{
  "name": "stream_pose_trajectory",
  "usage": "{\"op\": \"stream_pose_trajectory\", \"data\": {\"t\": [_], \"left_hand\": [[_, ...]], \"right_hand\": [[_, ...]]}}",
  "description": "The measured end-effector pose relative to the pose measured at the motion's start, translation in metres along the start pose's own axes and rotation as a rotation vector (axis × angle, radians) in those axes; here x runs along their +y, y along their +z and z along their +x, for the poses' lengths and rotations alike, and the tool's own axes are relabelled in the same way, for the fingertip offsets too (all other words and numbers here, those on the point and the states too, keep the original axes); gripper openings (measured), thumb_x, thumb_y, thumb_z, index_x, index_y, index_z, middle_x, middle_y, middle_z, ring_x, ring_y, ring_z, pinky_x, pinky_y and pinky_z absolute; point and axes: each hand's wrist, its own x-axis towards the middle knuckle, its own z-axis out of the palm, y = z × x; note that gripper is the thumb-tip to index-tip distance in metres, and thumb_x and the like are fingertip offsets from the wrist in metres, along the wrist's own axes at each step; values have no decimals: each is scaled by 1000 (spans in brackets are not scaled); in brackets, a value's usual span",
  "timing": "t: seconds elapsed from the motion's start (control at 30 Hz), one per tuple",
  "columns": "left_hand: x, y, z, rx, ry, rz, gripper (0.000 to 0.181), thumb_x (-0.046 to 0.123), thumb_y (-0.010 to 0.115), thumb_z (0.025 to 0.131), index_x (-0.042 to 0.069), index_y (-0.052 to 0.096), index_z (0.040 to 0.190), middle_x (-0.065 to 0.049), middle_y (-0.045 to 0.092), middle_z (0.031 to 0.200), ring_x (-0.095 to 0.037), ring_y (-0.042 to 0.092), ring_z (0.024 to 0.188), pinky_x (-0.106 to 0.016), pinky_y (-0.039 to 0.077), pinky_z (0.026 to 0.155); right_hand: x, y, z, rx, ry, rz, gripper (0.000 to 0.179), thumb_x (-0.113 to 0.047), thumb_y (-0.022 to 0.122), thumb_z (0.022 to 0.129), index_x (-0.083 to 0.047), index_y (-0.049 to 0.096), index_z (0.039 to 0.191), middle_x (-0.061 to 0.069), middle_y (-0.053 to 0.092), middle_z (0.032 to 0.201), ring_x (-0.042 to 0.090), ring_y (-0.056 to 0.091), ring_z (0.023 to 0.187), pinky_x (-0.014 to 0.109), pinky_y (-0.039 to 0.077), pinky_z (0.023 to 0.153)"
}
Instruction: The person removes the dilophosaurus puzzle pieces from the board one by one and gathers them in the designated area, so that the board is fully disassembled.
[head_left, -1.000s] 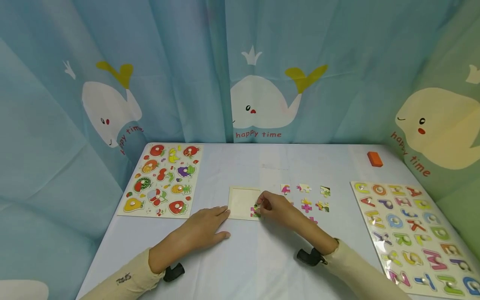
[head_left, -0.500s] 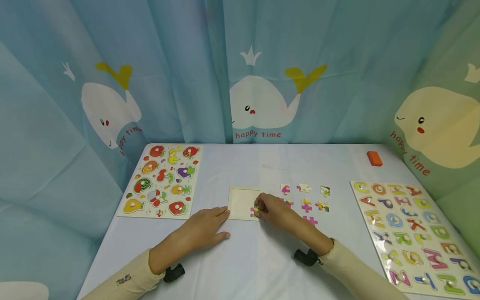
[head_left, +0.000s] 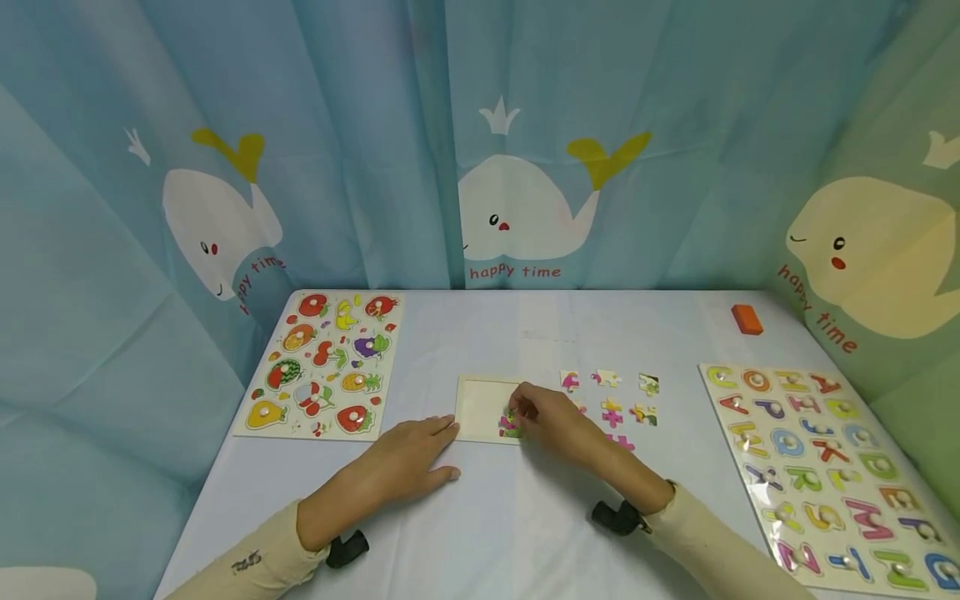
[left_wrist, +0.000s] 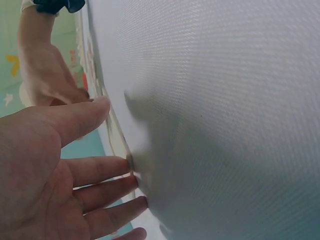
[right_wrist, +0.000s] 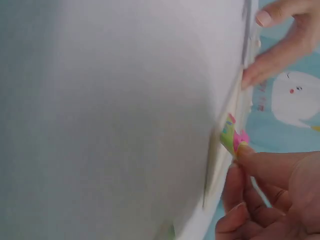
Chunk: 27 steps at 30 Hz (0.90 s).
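A jigsaw piece (right_wrist: 231, 137), green and pink, is pinched between the thumb and fingers of my right hand (head_left: 561, 422). In the right wrist view it looks tilted, at the square wooden puzzle tray (head_left: 480, 402); whether it touches the tray's base I cannot tell. In the head view the piece shows over the tray's near right corner, partly covered by the fingers. My left hand (head_left: 408, 457) lies with straight fingers, their tips touching the tray's left edge. Several loose jigsaw pieces (head_left: 612, 414) lie right of the tray, some hidden behind my right hand.
At the left lies a fruit peg board (head_left: 330, 427). A letter peg board (head_left: 757, 454) lies along the right side, with an orange block (head_left: 747, 319) behind it. A blue curtain (head_left: 375, 167) hangs beyond the table's far edge (head_left: 637, 292).
My right hand has shifted only slightly at the tray's near right corner, and the jigsaw piece has turned a little in its fingers. The left hand has stayed in place.
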Motion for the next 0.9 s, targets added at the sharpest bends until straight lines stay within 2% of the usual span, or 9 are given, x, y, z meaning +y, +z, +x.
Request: {"op": "stream_pose_trajectory", "data": {"t": [0.13, 0.23, 0.4, 0.53, 0.73, 0.9], "left_hand": [[0, 1, 0, 5, 7, 5, 66, 41, 70, 102, 0, 56, 151, -14, 52, 159, -31, 52, 145, -49, 45, 119], [-1, 2, 0, 7, 10, 8, 66, 41, 69, 102, 0, 55, 151, -14, 53, 159, -31, 52, 145, -49, 45, 119], [-2, 2, 0, 17, 22, 9, 65, 41, 70, 102, -1, 56, 150, -15, 53, 158, -32, 53, 145, -49, 46, 118], [-2, 1, -1, 19, 25, 10, 65, 40, 70, 102, -1, 56, 150, -15, 54, 158, -31, 53, 144, -49, 46, 118], [-2, 1, -2, 21, 27, 0, 64, 38, 70, 102, -2, 56, 150, -16, 54, 158, -31, 53, 145, -49, 46, 118], [-2, 2, -2, 24, 24, -8, 65, 40, 70, 102, -1, 55, 151, -15, 53, 159, -32, 52, 145, -49, 45, 118]], "right_hand": [[5, -20, -8, 52, -63, -1, 11, -1, 69, 100, -9, 66, 107, -2, 70, 96, 12, 64, 90, 27, 55, 78], [11, -43, -19, 96, -64, -22, 12, 0, 69, 100, -9, 67, 107, -2, 71, 96, 14, 65, 90, 26, 55, 74], [29, -88, -46, 99, 16, -12, 11, -2, 69, 100, -9, 67, 108, 3, 68, 95, 19, 63, 88, 24, 55, 66], [50, -118, -72, 52, 75, -25, 9, -5, 70, 101, -9, 67, 107, 1, 66, 93, 14, 62, 86, 24, 53, 68], [87, -130, -103, -24, 77, -2, 5, -4, 68, 101, -7, 66, 105, -1, 65, 96, 5, 59, 87, 23, 53, 73], [106, -128, -115, -91, 100, 74, 5, -5, 64, 104, -3, 65, 109, 3, 65, 99, 5, 60, 89, 21, 53, 75]]}}
